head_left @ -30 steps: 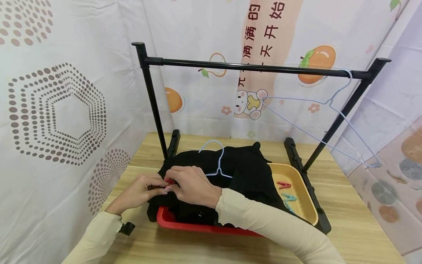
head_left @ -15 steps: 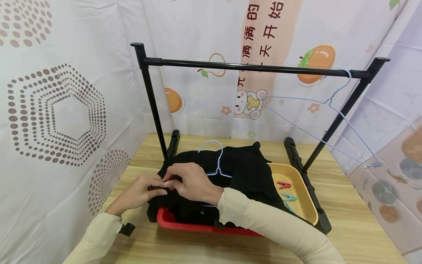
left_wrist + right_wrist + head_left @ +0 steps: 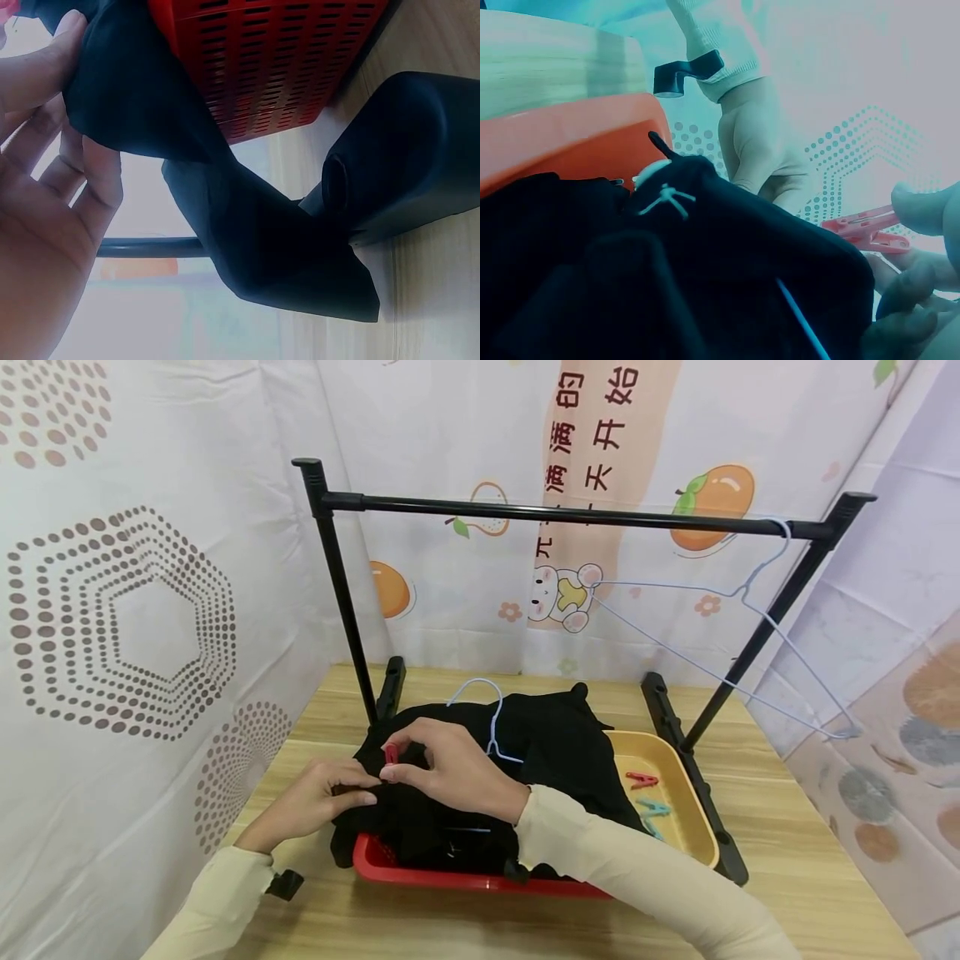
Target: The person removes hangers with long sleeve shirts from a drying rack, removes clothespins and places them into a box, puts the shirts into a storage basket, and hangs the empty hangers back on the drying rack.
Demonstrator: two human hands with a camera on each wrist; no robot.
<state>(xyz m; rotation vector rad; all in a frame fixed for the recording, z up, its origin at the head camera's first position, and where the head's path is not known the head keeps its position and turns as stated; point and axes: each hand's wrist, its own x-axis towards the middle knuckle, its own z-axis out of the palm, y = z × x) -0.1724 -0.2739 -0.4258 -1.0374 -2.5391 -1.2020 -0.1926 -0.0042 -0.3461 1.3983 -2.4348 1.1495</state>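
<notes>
Black garment (image 3: 555,743) lies heaped over the red basket (image 3: 480,883), with the hook of a light blue hanger (image 3: 498,710) sticking up from it. My left hand (image 3: 315,802) pinches the garment's left edge between thumb and fingers; in the left wrist view a fold of black cloth (image 3: 142,90) passes under the thumb and hangs down. Between thumb and forefinger my right hand (image 3: 465,772) holds a red clothespin (image 3: 391,754), just above the cloth near the left fingertips. In the right wrist view the clothespin (image 3: 866,227) points toward the cloth; whether it touches is unclear.
A yellow tray (image 3: 708,827) at the right holds a red clothespin (image 3: 642,780) and teal clothespins (image 3: 655,808). Over everything stands a black rack (image 3: 555,513), with a second blue hanger (image 3: 742,593) hanging at its right end. Patterned curtains enclose the table.
My right hand has drawn slightly back to the right from the left fingertips and turned, with the red clothespin now in plain view. The left hand keeps its hold on the cloth.
</notes>
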